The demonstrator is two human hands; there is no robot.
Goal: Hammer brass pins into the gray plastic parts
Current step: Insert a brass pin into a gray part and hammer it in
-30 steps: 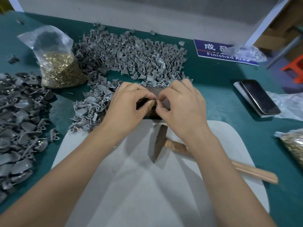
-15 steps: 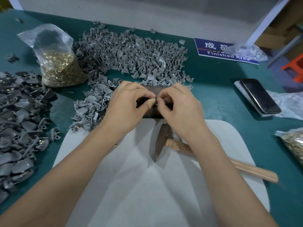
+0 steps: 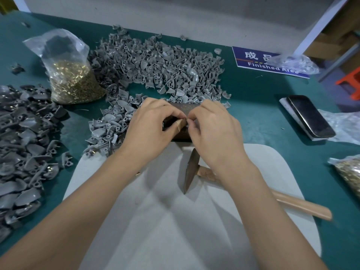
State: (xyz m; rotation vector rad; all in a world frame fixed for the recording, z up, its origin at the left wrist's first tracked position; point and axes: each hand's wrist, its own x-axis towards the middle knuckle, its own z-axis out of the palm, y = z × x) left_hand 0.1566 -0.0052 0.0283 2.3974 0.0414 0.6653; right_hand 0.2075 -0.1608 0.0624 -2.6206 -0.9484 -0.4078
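Both hands meet over a dark metal block (image 3: 183, 109) at the table's middle. My left hand (image 3: 152, 131), its thumb wrapped in tan tape, and my right hand (image 3: 214, 131) pinch something small between their fingertips. The fingers hide what it is. A hammer (image 3: 191, 170) with a wooden handle lies on the white mat (image 3: 155, 221) just below my right wrist. Behind the block spreads a big heap of gray plastic parts (image 3: 155, 65). A clear bag of brass pins (image 3: 74, 80) stands at the left.
A darker pile of gray parts (image 3: 21, 143) covers the left edge. A phone (image 3: 309, 115) lies at the right on a white pad. A blue "Finished Area" sign (image 3: 253, 61) and a second bag of pins (image 3: 348, 172) sit on the right side.
The hands stay together over the block, with only slight finger movement. The hammer has not moved.
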